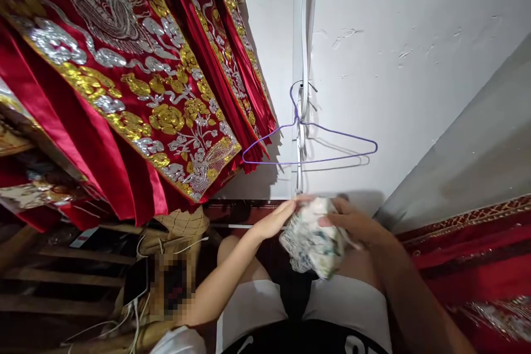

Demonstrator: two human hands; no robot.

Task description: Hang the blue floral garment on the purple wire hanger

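A bunched, pale lace-trimmed cloth (317, 240) with a faint bluish and yellowish print is held up over my lap, partly blurred. My left hand (277, 220) grips its upper left side, with the fingertips going behind the folds. From the right, my right hand (357, 224) closes on the cloth, its fingers pressed into the top and side. Some of the fingers of both hands are hidden by fabric. Beyond the hands, a purple wire hanger (319, 161) with nothing on it hangs against the wall.
Red garments with gold and silver sequin embroidery (166, 116) hang at the left. Below them is a slatted wooden bench (62, 271) with a phone (136, 282) and white cables. A white strap (306, 27) runs down the wall (394, 22). More red embroidered fabric (477, 254) lies at right.
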